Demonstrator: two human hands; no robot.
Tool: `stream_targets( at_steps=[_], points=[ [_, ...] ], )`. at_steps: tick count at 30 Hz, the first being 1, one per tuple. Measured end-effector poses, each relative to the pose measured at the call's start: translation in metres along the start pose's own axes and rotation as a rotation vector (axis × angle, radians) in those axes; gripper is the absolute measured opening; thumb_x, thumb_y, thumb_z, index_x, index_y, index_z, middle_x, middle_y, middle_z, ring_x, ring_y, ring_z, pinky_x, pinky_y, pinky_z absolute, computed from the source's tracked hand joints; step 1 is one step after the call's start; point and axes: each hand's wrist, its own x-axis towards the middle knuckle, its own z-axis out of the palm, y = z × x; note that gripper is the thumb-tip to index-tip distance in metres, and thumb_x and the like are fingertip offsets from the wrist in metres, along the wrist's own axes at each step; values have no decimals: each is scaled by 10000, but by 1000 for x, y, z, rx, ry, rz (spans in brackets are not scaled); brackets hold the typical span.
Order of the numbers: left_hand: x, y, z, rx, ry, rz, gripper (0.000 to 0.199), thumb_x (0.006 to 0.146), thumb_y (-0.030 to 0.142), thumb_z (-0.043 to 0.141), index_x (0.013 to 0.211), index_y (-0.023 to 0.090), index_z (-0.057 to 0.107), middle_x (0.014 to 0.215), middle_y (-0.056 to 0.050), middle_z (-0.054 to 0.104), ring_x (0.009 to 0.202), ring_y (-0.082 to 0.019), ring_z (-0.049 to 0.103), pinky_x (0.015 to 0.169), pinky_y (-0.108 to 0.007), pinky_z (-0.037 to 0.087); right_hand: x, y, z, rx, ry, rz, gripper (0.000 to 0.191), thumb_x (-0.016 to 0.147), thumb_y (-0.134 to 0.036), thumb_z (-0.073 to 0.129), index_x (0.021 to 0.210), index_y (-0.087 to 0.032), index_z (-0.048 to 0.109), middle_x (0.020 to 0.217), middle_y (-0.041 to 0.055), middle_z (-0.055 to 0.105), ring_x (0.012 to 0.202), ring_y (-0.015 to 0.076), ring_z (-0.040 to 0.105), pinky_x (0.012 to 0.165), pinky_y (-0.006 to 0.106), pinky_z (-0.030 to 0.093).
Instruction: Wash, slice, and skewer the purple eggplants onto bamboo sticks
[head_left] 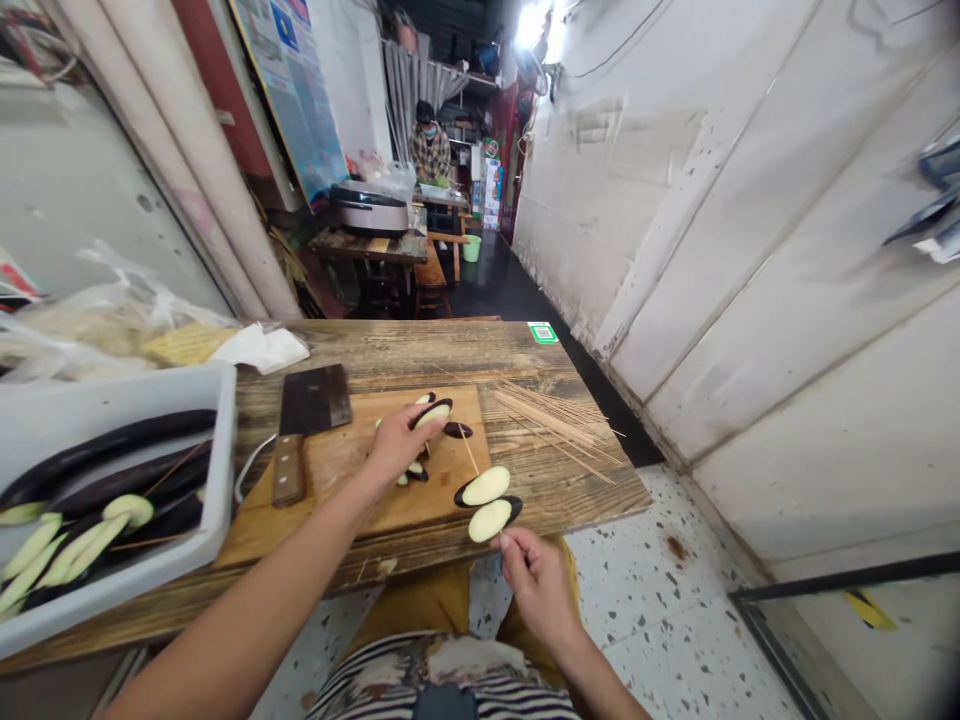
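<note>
My left hand (401, 440) is closed on an eggplant slice (436, 411), pinched between thumb and fingers above the wooden cutting board (337, 510). More cut eggplant pieces (458, 430) lie on the board around it, partly hidden by the hand. Near the table's front edge, my right hand (536, 580) pinches the lower end of a thin wooden skewer (468, 447). Two oval eggplant slices (487, 486), pale with dark skin edges, are threaded on that skewer. Its bare upper end points up and left toward the board.
A cleaver (315, 400) rests at the board's left. Loose skewers (555, 420) lie to the right on the table. At left, a white bin (229, 440) holds whole and sliced eggplants, with plastic bags (112, 320) behind. A person (430, 150) works farther back.
</note>
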Motion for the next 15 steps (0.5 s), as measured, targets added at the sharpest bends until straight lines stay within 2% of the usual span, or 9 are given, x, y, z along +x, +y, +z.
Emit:
stream_targets(
  at_steps=[2,3,5,10,15],
  points=[
    [-8,1,-3,-317,-120,-229,299,704,277,689,980,168,656,698,-4,589,515,-92,500,475,-199,390,-2,-4,1,12,-30,2,330,908,-379,428,836,-139,642,542,-41,389,490,109,345,458,209,277],
    [-12,2,-5,-454,-175,-313,258,696,232,698,936,146,657,676,-1,569,503,-80,487,449,-185,380,-3,-6,2,9,-37,1,327,908,-373,429,839,-138,645,547,-39,392,491,108,342,457,210,271],
    [-16,2,-7,-623,-213,-421,167,684,141,701,842,112,652,637,0,542,502,-67,484,419,-159,372,-4,-8,4,-3,-46,-2,320,906,-363,433,833,-139,650,559,-33,409,495,108,341,455,212,265],
    [-17,0,-10,-702,-125,-523,63,712,30,648,747,81,636,597,-14,542,460,-36,457,357,-104,338,-5,-10,7,-12,-75,19,313,899,-348,437,820,-141,658,561,-27,436,494,111,350,457,214,269],
    [-15,-2,-10,-739,-81,-518,105,733,22,628,817,85,628,643,-23,578,448,-25,458,341,-88,327,-7,-9,7,-1,-100,45,299,894,-330,443,823,-135,659,551,-31,423,501,107,351,455,206,267]
  ],
)
